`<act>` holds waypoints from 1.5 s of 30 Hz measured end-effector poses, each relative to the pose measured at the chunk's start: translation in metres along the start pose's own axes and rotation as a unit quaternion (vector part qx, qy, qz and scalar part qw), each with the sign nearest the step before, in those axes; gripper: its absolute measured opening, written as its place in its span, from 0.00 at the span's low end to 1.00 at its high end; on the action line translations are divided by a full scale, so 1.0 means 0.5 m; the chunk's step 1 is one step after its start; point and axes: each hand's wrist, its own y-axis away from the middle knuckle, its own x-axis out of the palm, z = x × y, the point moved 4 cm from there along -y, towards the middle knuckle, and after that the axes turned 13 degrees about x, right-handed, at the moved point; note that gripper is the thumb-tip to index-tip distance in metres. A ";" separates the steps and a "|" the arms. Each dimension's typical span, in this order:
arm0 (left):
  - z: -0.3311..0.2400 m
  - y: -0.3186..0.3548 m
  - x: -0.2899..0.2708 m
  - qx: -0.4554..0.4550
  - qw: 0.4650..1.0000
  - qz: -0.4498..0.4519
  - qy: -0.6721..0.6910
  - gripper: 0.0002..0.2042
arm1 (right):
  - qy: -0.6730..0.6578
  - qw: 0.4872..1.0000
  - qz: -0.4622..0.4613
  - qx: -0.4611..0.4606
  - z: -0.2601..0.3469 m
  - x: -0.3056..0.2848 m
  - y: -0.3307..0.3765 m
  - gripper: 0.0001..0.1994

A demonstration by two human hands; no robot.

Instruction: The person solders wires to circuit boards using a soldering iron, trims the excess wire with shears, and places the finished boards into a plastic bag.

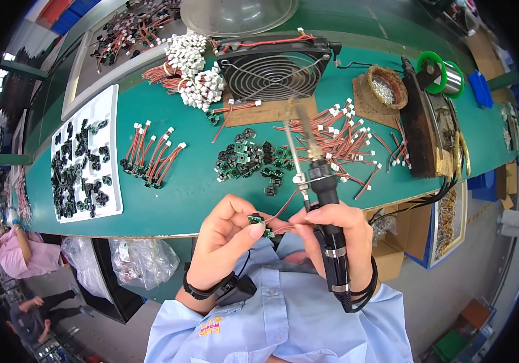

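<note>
above the green bench (199,181), left hand (226,242) pinching small board (258,222) — right hand (338,233) gripping soldering iron (320,175)

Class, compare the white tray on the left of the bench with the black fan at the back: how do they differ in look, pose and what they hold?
The white tray is flat, pale and rectangular; the black fan is dark, with a round wire grille. The white tray holds many small black parts; the black fan holds none, though red wires lie along its top edge. The white tray sits at the bench's left; the black fan sits at the back centre. Both rest on the green bench.
</note>
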 end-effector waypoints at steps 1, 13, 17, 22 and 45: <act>-0.001 -0.001 0.000 0.005 1.000 -0.003 0.002 0.07 | 0.001 1.000 0.005 -0.004 0.001 -0.002 -0.002 0.18; -0.008 -0.010 -0.055 0.178 0.972 -0.126 -0.083 0.04 | 0.260 0.957 -0.099 -0.078 -0.039 -0.088 0.027 0.21; -0.012 -0.013 -0.063 0.166 0.978 -0.097 -0.082 0.04 | 0.141 0.939 -0.315 0.004 -0.092 -0.129 -0.025 0.23; -0.009 -0.011 -0.054 0.150 0.977 -0.130 -0.074 0.03 | 0.058 0.952 -0.277 0.116 -0.107 -0.139 -0.018 0.23; -0.016 -0.008 -0.049 0.183 0.972 -0.100 -0.109 0.05 | 0.167 0.971 0.107 -0.132 -0.008 -0.034 0.063 0.21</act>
